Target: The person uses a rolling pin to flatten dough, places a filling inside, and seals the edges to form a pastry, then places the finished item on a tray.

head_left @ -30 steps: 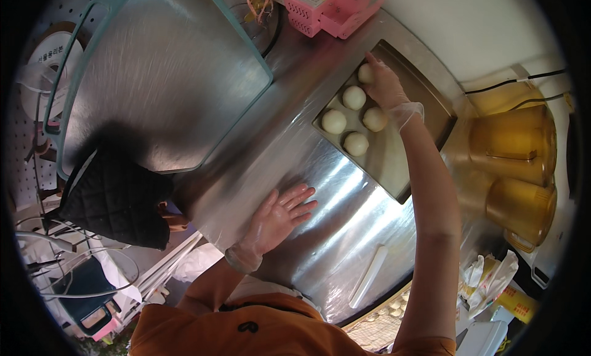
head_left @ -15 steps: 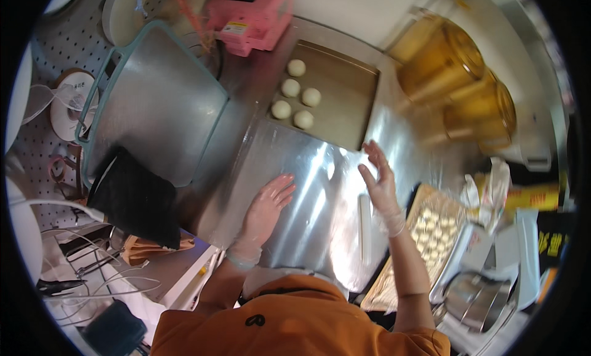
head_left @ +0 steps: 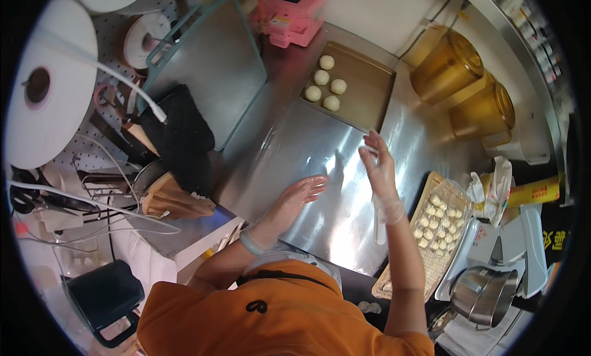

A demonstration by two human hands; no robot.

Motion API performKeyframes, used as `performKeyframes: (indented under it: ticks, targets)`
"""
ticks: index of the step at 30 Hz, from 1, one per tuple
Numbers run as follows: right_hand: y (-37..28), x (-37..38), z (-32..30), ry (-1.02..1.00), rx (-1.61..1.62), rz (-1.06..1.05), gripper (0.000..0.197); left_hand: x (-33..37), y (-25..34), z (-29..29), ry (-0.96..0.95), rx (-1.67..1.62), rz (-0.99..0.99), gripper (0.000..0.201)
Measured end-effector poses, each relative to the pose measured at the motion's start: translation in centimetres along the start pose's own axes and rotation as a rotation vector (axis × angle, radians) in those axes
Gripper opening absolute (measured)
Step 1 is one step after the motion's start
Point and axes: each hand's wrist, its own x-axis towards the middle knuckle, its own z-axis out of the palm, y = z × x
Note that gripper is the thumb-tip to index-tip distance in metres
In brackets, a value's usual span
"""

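Observation:
Both my hands are in clear gloves above the shiny metal worktop [head_left: 289,150]. My left hand [head_left: 294,202] is open, its fingers stretched toward my right hand, with nothing in it. My right hand [head_left: 381,171] is open too, fingers raised and thumb apart, just below the near right corner of a brown baking tray [head_left: 362,113]. Several round white dough balls [head_left: 338,86] sit in the left part of that tray. Beneath my right wrist a pale, slim rod [head_left: 380,232], perhaps a rolling pin, lies partly hidden by the arm.
To the right stands a wooden-edged tray [head_left: 385,288] with small dough pieces [head_left: 438,224] under plastic film. Beyond are amber lidded jugs [head_left: 448,67], a scale [head_left: 535,251] and a steel bowl [head_left: 477,294]. A pink machine [head_left: 295,17] and a cutting board [head_left: 212,67] stand at far left.
The whole view has shifted, so the worktop's things appear farther right. My two hands are closer together, and my right hand has moved left relative to the rod. The dough balls stay in place.

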Motion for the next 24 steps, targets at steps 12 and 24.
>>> performKeyframes:
  ticks: [12, 24]
  targets:
    - [6.5, 29.9, 7.8, -0.111, -0.545, -0.007, 0.063, -4.6, -0.8, -7.3, 0.437, -0.194, 0.048, 0.054]
    - [10.0, 37.1, 13.7, -0.302, -0.887, 0.021, 0.047, -2.7, -1.9, -9.1, 0.678, -0.238, -0.075, 0.052]
